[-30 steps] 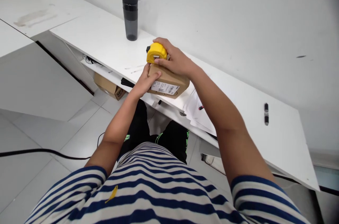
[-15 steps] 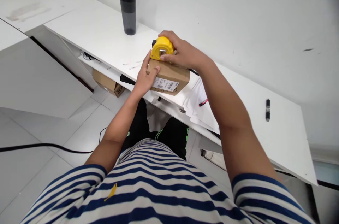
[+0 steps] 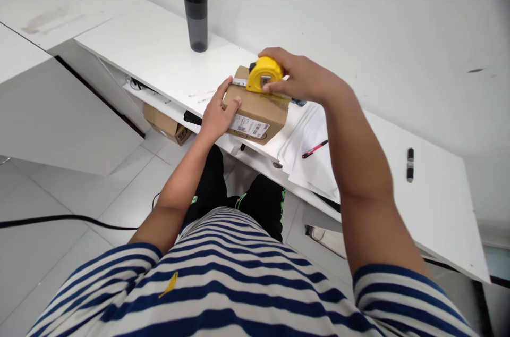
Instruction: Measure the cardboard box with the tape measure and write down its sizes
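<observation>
A small brown cardboard box [image 3: 260,110] with a white barcode label rests on the white desk [image 3: 159,55] near its front edge. My left hand [image 3: 215,114] grips the box's left end, thumb on top. My right hand [image 3: 306,79] is closed on a yellow tape measure [image 3: 263,74] held over the box's top, toward its right side. A short length of tape lies along the top of the box; its end is hard to make out.
A dark water bottle [image 3: 196,2] stands at the back of the desk. White papers [image 3: 314,161] with a red pen [image 3: 314,149] lie right of the box. A black marker [image 3: 410,165] lies further right. Another cardboard box [image 3: 163,123] and a cable [image 3: 59,220] are on the floor.
My right hand has slid the tape measure rightward along the box's top. My left hand has stayed on the box's left end.
</observation>
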`<state>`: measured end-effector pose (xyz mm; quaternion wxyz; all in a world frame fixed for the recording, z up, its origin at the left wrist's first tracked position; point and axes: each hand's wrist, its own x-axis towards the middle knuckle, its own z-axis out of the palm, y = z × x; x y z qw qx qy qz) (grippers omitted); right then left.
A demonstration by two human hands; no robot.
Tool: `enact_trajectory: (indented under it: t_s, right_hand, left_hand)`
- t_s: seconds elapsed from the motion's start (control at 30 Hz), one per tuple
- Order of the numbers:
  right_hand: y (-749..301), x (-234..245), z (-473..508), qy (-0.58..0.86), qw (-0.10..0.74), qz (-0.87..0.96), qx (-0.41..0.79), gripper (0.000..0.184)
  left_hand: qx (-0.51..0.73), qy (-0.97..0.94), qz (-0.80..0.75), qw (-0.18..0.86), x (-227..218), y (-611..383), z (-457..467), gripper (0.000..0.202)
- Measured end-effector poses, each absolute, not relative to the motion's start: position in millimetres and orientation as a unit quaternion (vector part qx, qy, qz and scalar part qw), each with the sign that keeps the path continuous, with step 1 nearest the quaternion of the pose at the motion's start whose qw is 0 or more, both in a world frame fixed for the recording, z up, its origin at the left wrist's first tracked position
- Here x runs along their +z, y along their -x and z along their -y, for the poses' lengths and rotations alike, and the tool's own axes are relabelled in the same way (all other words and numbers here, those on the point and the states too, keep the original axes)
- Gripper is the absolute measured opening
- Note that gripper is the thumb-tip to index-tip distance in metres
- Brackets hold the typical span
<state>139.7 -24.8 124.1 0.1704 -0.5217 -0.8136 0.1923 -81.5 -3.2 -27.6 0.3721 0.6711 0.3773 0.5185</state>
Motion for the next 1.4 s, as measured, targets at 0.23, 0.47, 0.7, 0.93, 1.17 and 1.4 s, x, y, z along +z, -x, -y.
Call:
enact_trajectory:
  t_s: [0.23,0.47,0.7,0.93,1.17,1.4]
  right_hand:
    - [-193,123,65,0.574,0.167,0.78,0.185,0.055]
    - [-219,109,98,0.597,0.191,0.759,0.176,0.052]
    - [-219,104,98,0.607,0.199,0.748,0.18,0.051]
    - [-220,103,98,0.605,0.206,0.743,0.199,0.051]
    - [-222,101,98,0.606,0.206,0.746,0.187,0.051]
    - [-222,96,100,0.606,0.222,0.738,0.198,0.053]
  left_hand:
    - [0.508,-0.691,-0.387,0.338,-25,93,-3,0.06]
    - [0.517,-0.701,-0.369,0.325,-24,89,-3,0.061]
    - [0.533,-0.695,-0.349,0.332,-25,82,-5,0.067]
    - [0.531,-0.69,-0.353,0.343,-24,81,-3,0.069]
    - [0.532,-0.691,-0.352,0.339,-25,80,-5,0.07]
    - [0.535,-0.695,-0.345,0.334,-26,81,-5,0.064]
